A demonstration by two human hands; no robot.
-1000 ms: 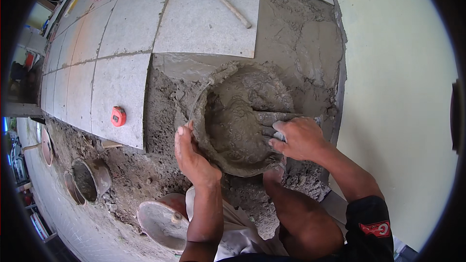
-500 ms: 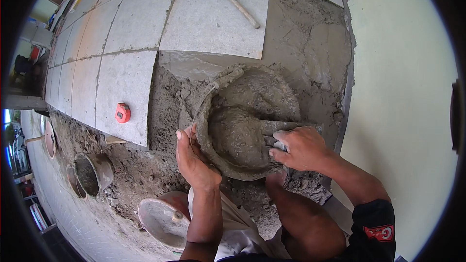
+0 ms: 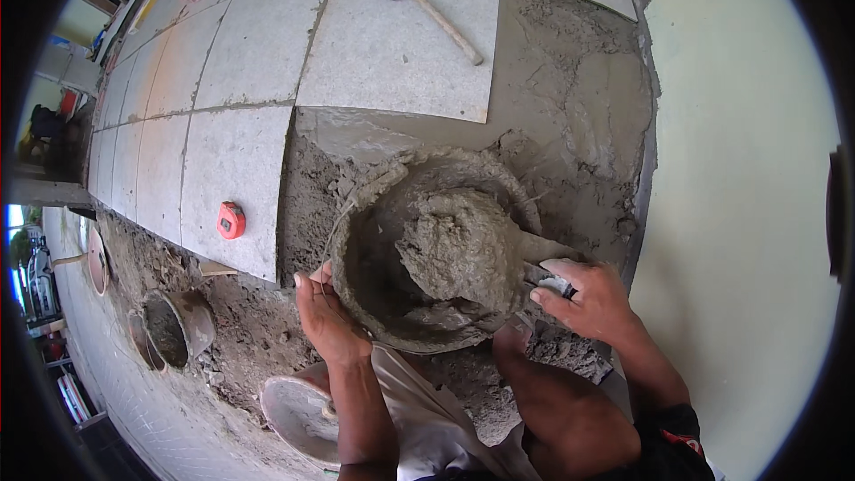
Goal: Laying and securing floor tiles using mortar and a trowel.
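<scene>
Tiles (image 3: 236,156) beyond mortar-caked bucket (image 3: 347,281)

One mortar-laden grey trowel (image 3: 540,248) showed, one black-headed, wooden-handled mallet (image 3: 440,21) at twelve o'clock, one red tape measure (image 3: 231,220) at nine.

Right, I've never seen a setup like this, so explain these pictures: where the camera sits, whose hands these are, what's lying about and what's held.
There is no machine: these are a person's own bare hands. Every picture comes from one wide fisheye camera worn on the head, looking down, so straight edges bend near the rim. The right hand grips a trowel carrying a lump of wet mortar over a bucket. The left hand is at the bucket's side; whether it grips the wire handle is hard to tell. On the pale floor tiles lie a mallet and a red tape measure.
</scene>
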